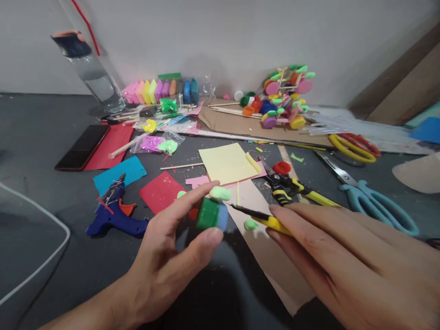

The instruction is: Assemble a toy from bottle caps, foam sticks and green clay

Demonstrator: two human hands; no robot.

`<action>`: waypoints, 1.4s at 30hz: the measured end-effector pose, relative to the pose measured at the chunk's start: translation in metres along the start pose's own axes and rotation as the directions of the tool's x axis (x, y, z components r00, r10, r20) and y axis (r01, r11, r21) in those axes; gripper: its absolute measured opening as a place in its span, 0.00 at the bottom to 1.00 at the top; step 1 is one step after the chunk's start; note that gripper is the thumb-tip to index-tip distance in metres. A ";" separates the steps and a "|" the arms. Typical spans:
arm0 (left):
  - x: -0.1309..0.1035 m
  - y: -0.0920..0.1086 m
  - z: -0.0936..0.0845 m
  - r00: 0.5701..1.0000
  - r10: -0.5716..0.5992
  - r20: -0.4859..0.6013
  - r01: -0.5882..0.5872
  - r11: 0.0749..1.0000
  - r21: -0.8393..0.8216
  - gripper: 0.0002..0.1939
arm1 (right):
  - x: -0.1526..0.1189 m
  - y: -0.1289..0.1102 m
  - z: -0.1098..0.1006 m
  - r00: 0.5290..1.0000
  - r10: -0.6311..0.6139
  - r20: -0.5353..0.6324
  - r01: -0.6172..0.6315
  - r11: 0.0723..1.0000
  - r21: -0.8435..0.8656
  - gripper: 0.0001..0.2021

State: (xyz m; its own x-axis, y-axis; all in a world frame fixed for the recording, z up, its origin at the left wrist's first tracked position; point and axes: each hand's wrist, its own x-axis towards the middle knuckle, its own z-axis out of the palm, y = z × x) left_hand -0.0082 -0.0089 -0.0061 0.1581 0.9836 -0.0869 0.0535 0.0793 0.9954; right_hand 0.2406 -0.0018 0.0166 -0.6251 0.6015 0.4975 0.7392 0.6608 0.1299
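Now, the left hand [168,245] has its grip closed on a green cap [207,214] above the worktop [30,128], with a blue disc [223,217] at one end and pale green clay [220,194] at its upper edge. The right hand [347,250] grips a yellow-and-black tool [275,224], its thin tip by the clay; whether they touch is hard to tell.

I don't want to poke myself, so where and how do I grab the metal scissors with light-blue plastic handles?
Probably best by the two light-blue handle loops, coming from the near right side: the loops point that way, while the pointed metal blades angle away to the left.
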 end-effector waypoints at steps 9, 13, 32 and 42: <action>0.003 0.002 0.001 0.998 0.021 0.056 -0.014 0.992 -0.125 0.18 | -0.004 0.003 0.001 1.000 0.013 0.014 -0.013 1.000 -0.017 0.09; 0.005 0.002 0.001 0.998 0.042 0.046 -0.038 0.996 -0.076 0.18 | -0.005 0.002 0.001 1.000 0.027 0.016 -0.027 1.000 -0.006 0.09; 0.005 0.005 0.001 0.998 0.042 0.055 -0.040 0.999 -0.034 0.17 | -0.002 0.002 0.000 0.997 0.073 0.035 -0.073 0.997 0.010 0.08; 0.004 0.002 0.005 0.998 -0.032 -0.045 0.036 0.994 0.100 0.23 | -0.003 -0.002 0.001 0.997 0.076 0.007 -0.076 0.997 0.031 0.07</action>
State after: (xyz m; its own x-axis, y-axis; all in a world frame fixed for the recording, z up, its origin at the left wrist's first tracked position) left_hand -0.0027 -0.0056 -0.0051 0.1115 0.9869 -0.1165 0.1571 0.0982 0.9827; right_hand 0.2409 -0.0046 0.0137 -0.5687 0.6531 0.5000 0.7767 0.6266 0.0649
